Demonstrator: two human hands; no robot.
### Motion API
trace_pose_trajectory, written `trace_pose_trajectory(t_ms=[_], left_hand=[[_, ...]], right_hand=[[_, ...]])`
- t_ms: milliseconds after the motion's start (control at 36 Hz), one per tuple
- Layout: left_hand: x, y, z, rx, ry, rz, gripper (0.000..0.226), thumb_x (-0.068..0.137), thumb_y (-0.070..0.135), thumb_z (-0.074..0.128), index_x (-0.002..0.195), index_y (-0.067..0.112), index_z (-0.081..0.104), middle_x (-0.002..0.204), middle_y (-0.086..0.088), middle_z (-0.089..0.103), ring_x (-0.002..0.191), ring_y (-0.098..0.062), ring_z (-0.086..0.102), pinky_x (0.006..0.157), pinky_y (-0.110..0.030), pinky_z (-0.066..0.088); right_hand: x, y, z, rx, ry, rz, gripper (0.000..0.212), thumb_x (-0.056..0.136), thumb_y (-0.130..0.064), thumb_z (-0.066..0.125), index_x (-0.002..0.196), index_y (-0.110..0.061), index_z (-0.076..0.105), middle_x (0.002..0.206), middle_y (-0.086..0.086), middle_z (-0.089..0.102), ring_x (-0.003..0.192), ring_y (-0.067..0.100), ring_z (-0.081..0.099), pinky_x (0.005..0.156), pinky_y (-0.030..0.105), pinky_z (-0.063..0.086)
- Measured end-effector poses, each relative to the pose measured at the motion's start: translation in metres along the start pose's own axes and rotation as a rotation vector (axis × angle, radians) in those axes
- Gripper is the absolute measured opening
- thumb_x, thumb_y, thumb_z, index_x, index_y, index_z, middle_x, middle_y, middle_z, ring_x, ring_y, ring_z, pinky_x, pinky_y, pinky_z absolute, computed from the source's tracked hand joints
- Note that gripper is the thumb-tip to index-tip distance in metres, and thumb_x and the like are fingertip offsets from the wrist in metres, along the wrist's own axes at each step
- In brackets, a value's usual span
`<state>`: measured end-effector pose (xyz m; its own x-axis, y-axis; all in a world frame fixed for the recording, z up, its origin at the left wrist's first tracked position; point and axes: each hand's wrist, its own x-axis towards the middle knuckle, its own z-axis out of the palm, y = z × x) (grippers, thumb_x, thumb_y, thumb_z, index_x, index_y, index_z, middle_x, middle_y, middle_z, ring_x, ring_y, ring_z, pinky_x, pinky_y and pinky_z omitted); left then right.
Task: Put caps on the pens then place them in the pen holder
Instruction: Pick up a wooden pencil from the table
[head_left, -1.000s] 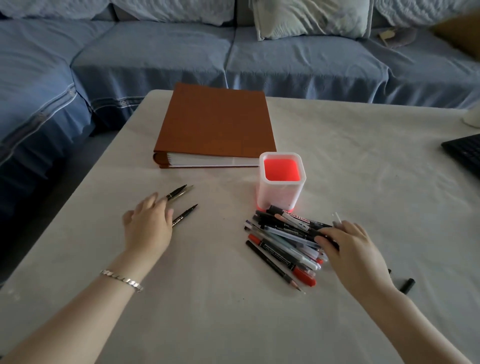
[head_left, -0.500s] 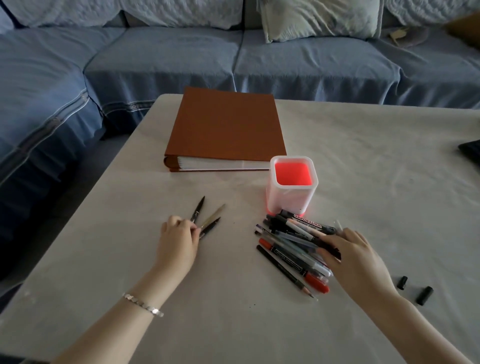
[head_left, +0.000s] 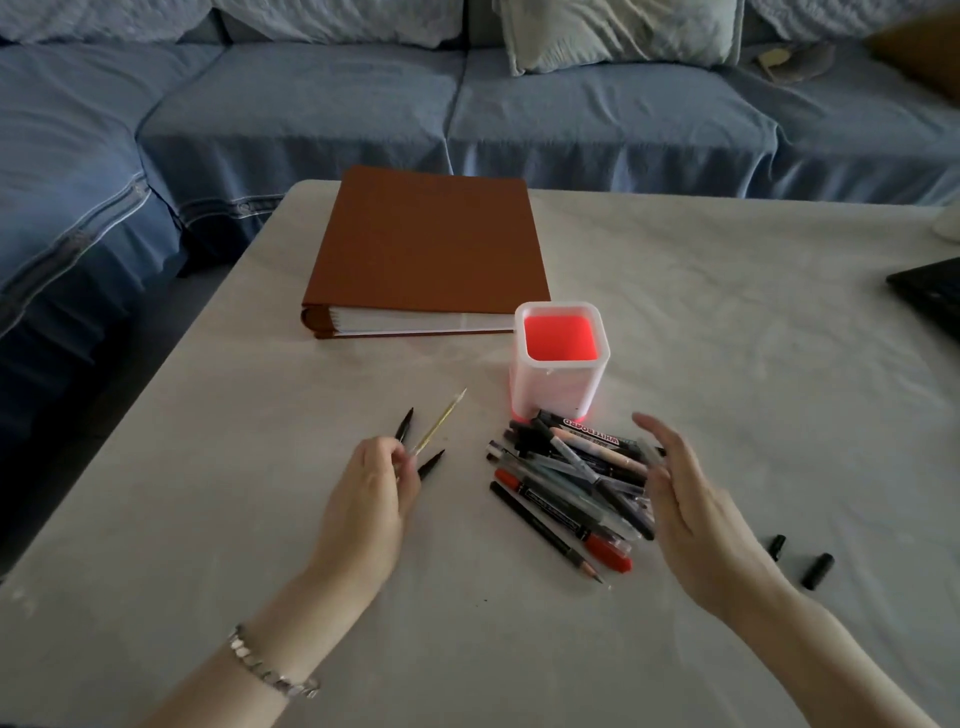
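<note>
Pens (head_left: 438, 427) in left hand (head_left: 370, 500) fanned, tips pointing away

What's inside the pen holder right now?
No pens stand in the pen holder: only its red inside shows. The pile of pens lies in front of it. Its near inner wall is hidden from this angle.

— Anything legible on your feed?

— One word, from where I sit: "WHITEBOARD", in pale capitals along a black marker (head_left: 597, 434), and I see it upside down. That marker lies at the far edge of the pile of pens (head_left: 566, 488), toward the middle of the table (head_left: 727, 338). A smaller line runs beneath the word.

— Can you read it?

— No, too small for me.
</note>
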<state>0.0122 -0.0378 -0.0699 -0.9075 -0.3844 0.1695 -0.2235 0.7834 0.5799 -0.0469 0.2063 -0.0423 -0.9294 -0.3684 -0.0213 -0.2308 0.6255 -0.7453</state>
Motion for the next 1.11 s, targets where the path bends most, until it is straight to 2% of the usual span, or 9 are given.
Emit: trace_pose_trajectory(t_ms=[111,250,333,417,500,583,806,917,1111], left_hand=[[-0.010,0.022,-0.011,-0.185,-0.124,0.053,0.009,0.093,0.023,0.043,0.088,0.016,0.044,0.071,-0.012,0.060,0.061,-0.027,0.054,0.060,-0.043,0.043],[-0.019,0.047,-0.022,-0.338,-0.175,0.091,0.013,0.090,0.021,0.048,0.083,0.032,0.047,0.071,0.009,0.060,0.061,-0.001,0.054,0.055,-0.009,0.037],[-0.024,0.056,-0.025,-0.427,-0.180,0.146,0.011,0.089,0.023,0.055,0.084,0.033,0.053,0.077,0.011,0.060,0.063,0.002,0.056,0.059,-0.005,0.037],[-0.026,0.059,-0.027,-0.487,-0.186,0.196,0.007,0.082,0.042,0.051,0.088,0.040,0.053,0.074,0.009,0.060,0.062,0.000,0.055,0.060,-0.005,0.037],[-0.028,0.062,-0.031,-0.513,-0.205,0.220,0.014,0.079,0.047,0.046,0.088,0.040,0.054,0.073,0.009,0.060,0.060,-0.001,0.052,0.058,-0.004,0.036],[-0.030,0.064,-0.032,-0.530,-0.216,0.221,0.014,0.078,0.047,0.047,0.088,0.042,0.055,0.074,0.012,0.061,0.064,-0.002,0.057,0.060,-0.005,0.038],[-0.033,0.066,-0.033,-0.486,-0.245,0.247,0.014,0.078,0.051,0.046,0.089,0.049,0.055,0.076,0.009,0.063,0.069,-0.015,0.059,0.064,-0.028,0.047],[-0.033,0.066,-0.033,-0.476,-0.243,0.255,0.016,0.077,0.056,0.047,0.089,0.049,0.056,0.075,0.008,0.062,0.065,-0.019,0.058,0.062,-0.035,0.046],[-0.033,0.067,-0.034,-0.477,-0.255,0.244,0.014,0.077,0.051,0.048,0.088,0.051,0.056,0.078,0.014,0.063,0.072,-0.013,0.061,0.063,-0.026,0.048]], right_hand=[[-0.008,-0.009,-0.004,0.168,0.045,0.029,0.023,0.096,-0.016,0.030,0.101,-0.038,0.030,0.069,0.010,0.053,0.056,0.006,0.044,0.055,0.015,0.036],[-0.009,-0.016,-0.004,0.563,0.069,0.063,0.019,0.094,-0.002,0.036,0.092,-0.017,0.048,0.062,0.000,0.055,0.053,0.005,0.042,0.052,0.013,0.037],[-0.012,-0.020,-0.009,0.708,0.053,0.050,0.017,0.091,-0.003,0.041,0.089,-0.011,0.055,0.059,-0.002,0.058,0.052,0.008,0.042,0.050,0.015,0.035],[-0.016,-0.024,-0.013,0.805,0.036,0.041,0.014,0.086,-0.021,0.049,0.088,-0.012,0.059,0.059,-0.003,0.055,0.053,0.010,0.042,0.052,0.019,0.035],[-0.018,-0.022,-0.013,0.841,0.010,0.002,0.043,0.064,-0.061,0.066,0.085,-0.022,0.065,0.062,-0.004,0.055,0.055,0.008,0.045,0.053,0.015,0.039],[-0.018,-0.019,-0.014,0.846,0.014,-0.012,0.052,0.055,-0.068,0.068,0.085,-0.026,0.066,0.064,-0.003,0.055,0.056,0.006,0.046,0.055,0.014,0.040],[-0.021,-0.019,-0.019,0.817,0.049,-0.048,0.046,0.058,-0.066,0.067,0.085,-0.028,0.067,0.064,-0.001,0.057,0.055,0.005,0.045,0.054,0.014,0.040],[-0.021,-0.023,-0.024,0.758,0.079,-0.022,0.009,0.082,-0.032,0.057,0.080,-0.032,0.066,0.058,-0.008,0.054,0.053,0.005,0.042,0.052,0.013,0.037],[-0.022,-0.023,-0.027,0.666,0.061,-0.022,0.022,0.081,-0.019,0.049,0.081,-0.034,0.065,0.057,-0.014,0.055,0.054,0.000,0.045,0.055,0.010,0.039]])
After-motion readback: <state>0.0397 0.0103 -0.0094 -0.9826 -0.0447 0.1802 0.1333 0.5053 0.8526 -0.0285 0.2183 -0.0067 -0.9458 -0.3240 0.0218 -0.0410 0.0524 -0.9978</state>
